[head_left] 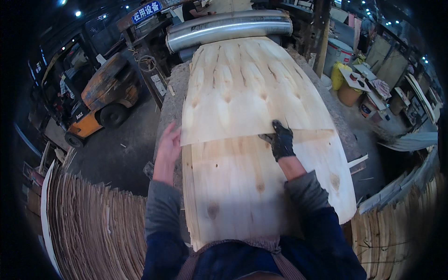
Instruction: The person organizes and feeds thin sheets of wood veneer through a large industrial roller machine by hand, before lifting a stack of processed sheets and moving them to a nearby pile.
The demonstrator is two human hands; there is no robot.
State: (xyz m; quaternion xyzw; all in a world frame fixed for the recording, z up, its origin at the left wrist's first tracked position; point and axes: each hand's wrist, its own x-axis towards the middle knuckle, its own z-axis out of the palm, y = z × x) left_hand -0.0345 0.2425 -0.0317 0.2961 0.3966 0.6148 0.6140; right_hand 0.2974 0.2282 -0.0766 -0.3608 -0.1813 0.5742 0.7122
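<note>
A thin pale wood veneer sheet (224,112) with knots lies on top of a stack of similar veneer sheets (233,186), its far end reaching the metal roller (228,30). My bare left hand (168,149) is beside the sheet's near left corner, fingers apart; whether they touch the edge is hard to tell. Wearing a black glove, my right hand (281,142) rests at the near edge of the top sheet, fingers stretched over it and thumb pointing left. To its right, that edge appears slightly raised or folded.
On the left stands an orange forklift (105,98). Upright veneer stacks are at the lower left (98,224) and lower right (396,238). Buckets and boards (354,84) crowd the right side. Behind the roller, a person in dark clothing (191,10) is partly visible.
</note>
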